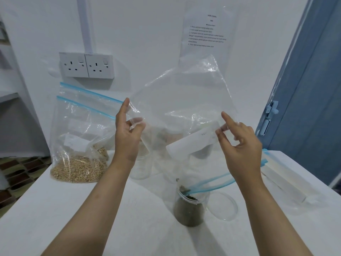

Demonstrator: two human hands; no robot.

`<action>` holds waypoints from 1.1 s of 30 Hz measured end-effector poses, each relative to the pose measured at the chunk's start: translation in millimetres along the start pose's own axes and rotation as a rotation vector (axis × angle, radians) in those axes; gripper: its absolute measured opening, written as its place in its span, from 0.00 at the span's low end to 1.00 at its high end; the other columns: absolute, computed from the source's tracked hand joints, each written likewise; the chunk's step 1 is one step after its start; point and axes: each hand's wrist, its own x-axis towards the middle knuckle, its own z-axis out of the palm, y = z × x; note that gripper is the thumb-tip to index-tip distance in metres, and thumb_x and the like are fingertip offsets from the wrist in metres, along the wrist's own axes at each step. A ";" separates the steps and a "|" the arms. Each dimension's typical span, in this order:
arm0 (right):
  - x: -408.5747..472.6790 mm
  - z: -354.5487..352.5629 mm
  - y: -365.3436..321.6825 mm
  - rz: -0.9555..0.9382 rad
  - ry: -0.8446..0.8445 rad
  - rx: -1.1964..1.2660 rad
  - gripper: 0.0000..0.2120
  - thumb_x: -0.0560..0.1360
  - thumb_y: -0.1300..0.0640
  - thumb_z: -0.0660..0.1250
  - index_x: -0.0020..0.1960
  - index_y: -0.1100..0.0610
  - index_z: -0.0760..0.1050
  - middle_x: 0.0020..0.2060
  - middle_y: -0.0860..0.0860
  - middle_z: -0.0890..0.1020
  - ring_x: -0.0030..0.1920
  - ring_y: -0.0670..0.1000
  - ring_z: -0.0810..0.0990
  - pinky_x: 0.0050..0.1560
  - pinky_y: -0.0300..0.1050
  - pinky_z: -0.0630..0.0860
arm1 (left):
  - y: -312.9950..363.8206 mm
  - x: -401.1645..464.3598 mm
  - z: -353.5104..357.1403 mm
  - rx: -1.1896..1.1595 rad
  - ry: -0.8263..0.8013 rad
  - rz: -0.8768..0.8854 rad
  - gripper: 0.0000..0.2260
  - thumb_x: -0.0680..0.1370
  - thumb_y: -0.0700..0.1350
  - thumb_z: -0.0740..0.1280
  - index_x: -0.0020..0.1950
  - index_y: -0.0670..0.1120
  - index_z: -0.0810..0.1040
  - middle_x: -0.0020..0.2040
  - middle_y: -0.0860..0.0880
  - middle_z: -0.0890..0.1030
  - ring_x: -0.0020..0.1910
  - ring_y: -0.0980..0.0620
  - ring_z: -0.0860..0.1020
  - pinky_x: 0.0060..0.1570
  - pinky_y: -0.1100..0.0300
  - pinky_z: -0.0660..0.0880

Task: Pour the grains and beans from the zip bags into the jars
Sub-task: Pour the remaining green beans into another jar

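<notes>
I hold a clear zip bag (184,100) upside down in the air, its blue zip mouth hanging into a clear jar (189,207) of dark green beans. My left hand (127,133) pinches the bag's left edge. My right hand (239,143) pinches the right edge near a white label. The bag looks nearly empty, with a few beans at the jar's mouth. Two zip bags with tan beans (79,156) lean on the wall at the left. Empty clear jars (142,165) stand behind the held bag, partly hidden.
A clear lid (223,206) lies right of the jar on the white table (83,209). Flat empty zip bags (287,180) lie at the table's right. A double wall socket (86,65) and a printed sheet (206,34) are on the wall; a blue door (310,89) stands right.
</notes>
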 end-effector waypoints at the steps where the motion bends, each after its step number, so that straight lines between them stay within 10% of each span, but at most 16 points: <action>1: -0.2 -0.2 -0.1 0.002 0.004 0.001 0.24 0.77 0.59 0.70 0.69 0.41 0.70 0.44 0.39 0.79 0.43 0.44 0.70 0.48 0.63 0.76 | -0.5 0.1 0.6 0.001 0.001 0.000 0.31 0.79 0.31 0.64 0.71 0.63 0.64 0.73 0.54 0.66 0.55 0.57 0.76 0.51 0.70 0.73; 12: -1.7 -0.3 -1.4 -0.006 0.046 0.030 0.24 0.78 0.61 0.70 0.69 0.44 0.70 0.43 0.37 0.76 0.46 0.43 0.73 0.48 0.47 0.75 | -2.2 1.0 2.2 -0.007 0.019 -0.004 0.31 0.79 0.32 0.64 0.72 0.62 0.65 0.72 0.55 0.67 0.52 0.59 0.77 0.52 0.69 0.73; 24: -8.2 -2.4 1.8 -0.011 0.089 0.018 0.25 0.78 0.62 0.70 0.69 0.43 0.70 0.43 0.44 0.79 0.45 0.46 0.72 0.46 0.55 0.75 | -2.1 0.1 8.6 -0.008 0.007 0.005 0.32 0.79 0.32 0.64 0.73 0.62 0.63 0.71 0.56 0.68 0.52 0.58 0.77 0.52 0.70 0.72; 29: -13.6 -13.3 8.1 0.028 0.012 0.072 0.23 0.78 0.60 0.70 0.68 0.40 0.72 0.45 0.36 0.80 0.43 0.44 0.72 0.44 0.29 0.69 | -1.0 -4.5 15.3 -0.047 0.001 -0.011 0.33 0.79 0.33 0.65 0.73 0.64 0.60 0.72 0.55 0.67 0.55 0.57 0.77 0.69 0.54 0.71; 33: -13.0 -18.1 16.1 0.054 -0.032 0.103 0.21 0.78 0.59 0.70 0.66 0.40 0.75 0.46 0.36 0.81 0.43 0.45 0.71 0.43 0.28 0.68 | 2.7 -6.6 24.4 -0.081 0.000 -0.027 0.32 0.79 0.36 0.65 0.76 0.61 0.58 0.75 0.52 0.66 0.53 0.60 0.76 0.72 0.51 0.68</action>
